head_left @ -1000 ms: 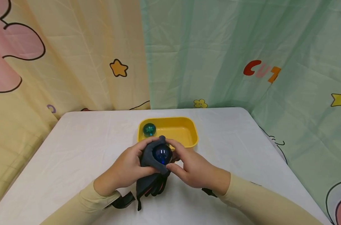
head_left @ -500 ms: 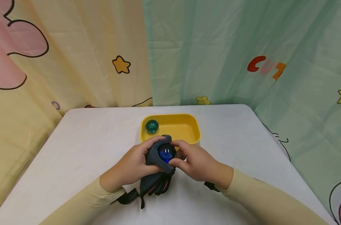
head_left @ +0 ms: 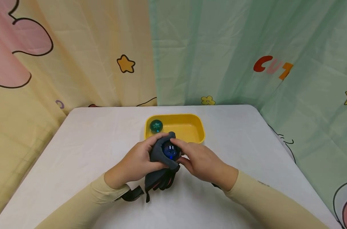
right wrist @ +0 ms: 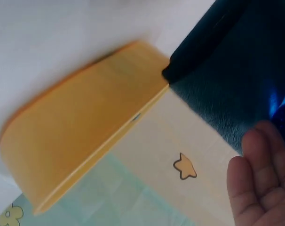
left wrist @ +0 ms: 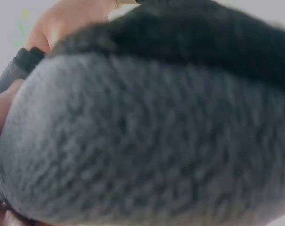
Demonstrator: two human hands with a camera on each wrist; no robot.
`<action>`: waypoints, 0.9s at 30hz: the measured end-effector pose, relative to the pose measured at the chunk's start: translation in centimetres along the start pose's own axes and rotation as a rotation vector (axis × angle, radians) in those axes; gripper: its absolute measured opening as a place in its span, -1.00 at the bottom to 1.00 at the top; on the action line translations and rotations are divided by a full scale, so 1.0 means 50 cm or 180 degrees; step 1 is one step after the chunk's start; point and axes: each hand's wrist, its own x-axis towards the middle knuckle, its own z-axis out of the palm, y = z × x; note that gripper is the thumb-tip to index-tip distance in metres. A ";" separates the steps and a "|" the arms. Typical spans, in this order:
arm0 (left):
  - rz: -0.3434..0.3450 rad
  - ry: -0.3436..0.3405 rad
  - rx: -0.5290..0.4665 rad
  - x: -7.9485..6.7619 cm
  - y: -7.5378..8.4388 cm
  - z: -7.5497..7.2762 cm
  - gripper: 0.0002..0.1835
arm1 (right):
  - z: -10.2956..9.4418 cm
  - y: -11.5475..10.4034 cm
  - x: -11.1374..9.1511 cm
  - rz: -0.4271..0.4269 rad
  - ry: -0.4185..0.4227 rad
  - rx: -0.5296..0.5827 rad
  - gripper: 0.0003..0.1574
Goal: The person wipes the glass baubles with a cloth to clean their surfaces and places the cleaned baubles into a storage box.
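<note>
In the head view my left hand grips the mouth of a dark grey fleecy glove and keeps it spread. Black, red-lined fingers of the glove hang below. A glossy, see-through blue ball sits in that mouth, and my right hand holds it from the right, forefinger across its top and thumb low on its right side. Grey fleece fills most of the left wrist view. On the right wrist view's right edge, fingers lie against dark fabric near a blue gleam.
Just beyond my hands a yellow tray stands on the white table. A teal see-through ball lies in its left corner. The hands cover part of the tray's near edge. Patterned curtains hang behind the table.
Both hands have risen slightly in the head view with glove and ball. My right thumb has slid from the ball's front to its lower right, and the forefinger reaches farther over it.
</note>
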 end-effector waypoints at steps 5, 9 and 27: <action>0.0025 -0.0054 0.0174 0.002 0.004 0.007 -0.14 | -0.002 0.002 -0.003 0.0332 -0.0069 0.0453 -0.25; 0.0034 -0.0030 0.0226 0.002 0.005 0.009 -0.13 | 0.002 0.000 -0.003 0.0587 -0.0080 0.1018 -0.30; -0.0029 -0.0061 0.0169 -0.003 0.012 0.005 -0.14 | -0.004 -0.010 -0.003 0.0726 -0.0118 0.0967 -0.31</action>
